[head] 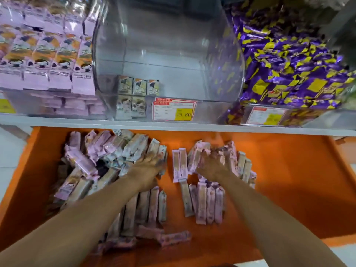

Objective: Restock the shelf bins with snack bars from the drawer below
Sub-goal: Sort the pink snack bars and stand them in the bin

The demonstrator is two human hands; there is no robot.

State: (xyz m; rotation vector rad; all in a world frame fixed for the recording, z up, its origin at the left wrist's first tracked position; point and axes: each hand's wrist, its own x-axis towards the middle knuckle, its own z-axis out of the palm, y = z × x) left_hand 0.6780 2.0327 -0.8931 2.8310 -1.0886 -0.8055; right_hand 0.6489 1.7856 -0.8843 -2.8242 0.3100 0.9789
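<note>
An open orange drawer point(289, 180) under the shelf holds several pink-wrapped snack bars point(154, 205), some in loose heaps and some in rows. My left hand point(148, 168) lies on the left heap, its fingers stretched over the bars. My right hand point(212, 166) is dug into the right cluster of bars point(198, 151), fingers curled around some of them. Above, the clear middle shelf bin point(173, 64) holds only a few bars point(137, 87) at its lower left.
The left bin point(48, 54) is packed with pink and orange bars. The right bin point(289, 64) is full of purple and yellow wrapped sweets. The white shelf edge point(173, 126) juts over the drawer's back. Price tags point(174, 110) hang on the bin fronts.
</note>
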